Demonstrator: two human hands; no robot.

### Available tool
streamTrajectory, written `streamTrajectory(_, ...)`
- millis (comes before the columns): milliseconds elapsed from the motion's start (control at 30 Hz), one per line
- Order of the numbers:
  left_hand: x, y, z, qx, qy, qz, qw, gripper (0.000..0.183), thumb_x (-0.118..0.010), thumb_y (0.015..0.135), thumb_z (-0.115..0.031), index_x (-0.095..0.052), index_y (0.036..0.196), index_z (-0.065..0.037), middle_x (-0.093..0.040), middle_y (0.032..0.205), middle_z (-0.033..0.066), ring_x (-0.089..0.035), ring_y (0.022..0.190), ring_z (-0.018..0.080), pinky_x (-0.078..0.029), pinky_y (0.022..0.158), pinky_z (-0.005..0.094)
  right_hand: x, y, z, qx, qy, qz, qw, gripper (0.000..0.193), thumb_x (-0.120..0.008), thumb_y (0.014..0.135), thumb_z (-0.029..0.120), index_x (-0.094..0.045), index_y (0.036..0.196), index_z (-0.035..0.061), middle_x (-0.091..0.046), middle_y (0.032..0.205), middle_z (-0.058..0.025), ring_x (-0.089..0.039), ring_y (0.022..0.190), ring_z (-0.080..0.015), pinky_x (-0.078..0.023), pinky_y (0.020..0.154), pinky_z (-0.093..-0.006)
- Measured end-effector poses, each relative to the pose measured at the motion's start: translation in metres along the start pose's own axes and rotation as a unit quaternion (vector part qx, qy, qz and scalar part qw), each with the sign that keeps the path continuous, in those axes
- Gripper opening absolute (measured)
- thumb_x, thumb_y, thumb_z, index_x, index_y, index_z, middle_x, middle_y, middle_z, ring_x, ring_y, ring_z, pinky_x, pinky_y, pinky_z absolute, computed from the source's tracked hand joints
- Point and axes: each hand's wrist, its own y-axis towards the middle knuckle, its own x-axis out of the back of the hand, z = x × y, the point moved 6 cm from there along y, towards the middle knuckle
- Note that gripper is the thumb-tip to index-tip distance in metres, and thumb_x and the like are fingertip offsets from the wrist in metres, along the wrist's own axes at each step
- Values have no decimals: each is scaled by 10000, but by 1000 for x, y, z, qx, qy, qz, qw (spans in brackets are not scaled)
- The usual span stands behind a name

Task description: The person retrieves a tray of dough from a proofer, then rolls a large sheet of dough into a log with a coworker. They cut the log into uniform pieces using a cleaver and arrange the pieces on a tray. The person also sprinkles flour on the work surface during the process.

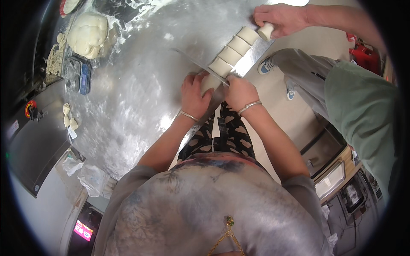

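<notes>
A pale dough log (pixel 210 83) lies near the front edge of the floured metal table (pixel 141 89). My left hand (pixel 195 94) is closed over its near end. My right hand (pixel 241 93) grips the handle of a knife (pixel 198 63), whose long thin blade crosses the dough to the upper left. Just beyond the blade, several cut dough pieces (pixel 229 55) sit in a row running to the upper right. At the row's far end another person's hand (pixel 279 19) holds one more dough piece (pixel 265 31).
A large dough mound (pixel 87 34) rests at the far left, with a digital scale (pixel 81 76) beside it. Small dough bits (pixel 69 117) lie by the left edge. The other person, in a green top (pixel 363 102), stands close on the right.
</notes>
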Motion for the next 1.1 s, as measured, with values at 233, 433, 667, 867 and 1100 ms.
streamTrajectory(233, 19, -26, 25, -11, -2, -9, 1000, 560, -795, 700, -213, -545, 1169, -36, -565, 1073, 179, -544, 1001, 379, -438, 859, 455, 31, -71, 30, 69, 68, -42, 994, 233, -608, 848, 141, -620, 1067, 62, -654, 737, -201, -632, 716, -410, -500, 668, -498)
streamTrajectory(433, 17, -39, 31, 4, 4, 7, 1000, 471, -802, 701, -220, -584, 1074, -34, -581, 1057, 160, -551, 987, 378, -435, 839, 452, 13, -76, 30, 69, 51, -32, 996, 263, -624, 841, 133, -617, 1093, 58, -652, 716, -203, -633, 693, -408, -501, 644, -494)
streamTrajectory(667, 20, -38, 25, 48, -25, 12, 998, 475, -776, 721, -226, -596, 1119, -38, -586, 1075, 151, -549, 1026, 358, -412, 896, 445, -7, -67, 15, 42, 24, -21, 999, 250, -631, 841, 152, -626, 1068, 47, -660, 737, -206, -640, 721, -407, -504, 668, -500)
streamTrajectory(867, 18, -36, 22, 27, 3, -9, 1000, 469, -732, 743, -176, -579, 1154, -11, -565, 1136, 203, -555, 1010, 411, -462, 864, 474, -24, -43, 11, -29, -27, 48, 998, 179, -606, 841, 144, -622, 952, 4, -663, 813, -230, -644, 813, -411, -508, 723, -499)
streamTrajectory(1100, 12, -33, 22, 1, 14, 11, 1000, 502, -692, 763, -188, -536, 1219, -46, -525, 1190, 215, -510, 1087, 413, -432, 918, 485, -41, -15, 11, -11, -12, 36, 999, 170, -590, 840, 161, -635, 904, 10, -665, 858, -228, -646, 832, -409, -518, 763, -492)
